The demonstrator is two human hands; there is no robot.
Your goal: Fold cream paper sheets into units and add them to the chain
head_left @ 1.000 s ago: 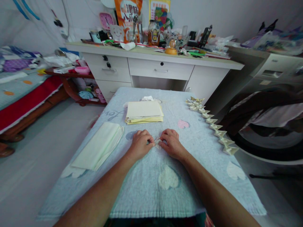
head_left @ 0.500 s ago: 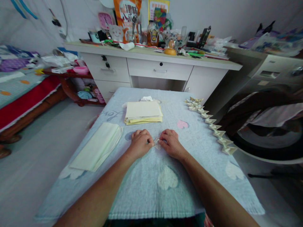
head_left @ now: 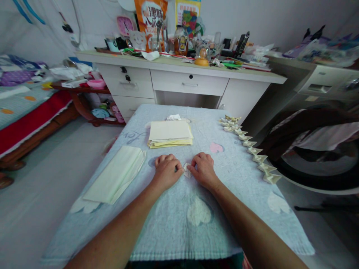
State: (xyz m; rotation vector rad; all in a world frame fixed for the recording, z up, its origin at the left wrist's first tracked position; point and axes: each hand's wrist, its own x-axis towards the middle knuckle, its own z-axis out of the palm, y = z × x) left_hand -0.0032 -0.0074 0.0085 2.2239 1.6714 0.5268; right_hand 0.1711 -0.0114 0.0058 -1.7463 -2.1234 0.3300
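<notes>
Small paper piece (head_left: 186, 171): lying at frame centre, looking part-folded.
Left hand (head_left: 167, 170): pinching its left edge.
Right hand (head_left: 204, 169): touching its right side; cannot tell whether gripping.
Folded-paper row (head_left: 258, 158): lining frame right, looking finished.
Paper stack (head_left: 169, 130): sitting above centre, seemingly awaiting folding.

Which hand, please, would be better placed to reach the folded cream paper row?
Probably the right hand; the folded cream paper row lies to its right, farther from the left hand.
</notes>
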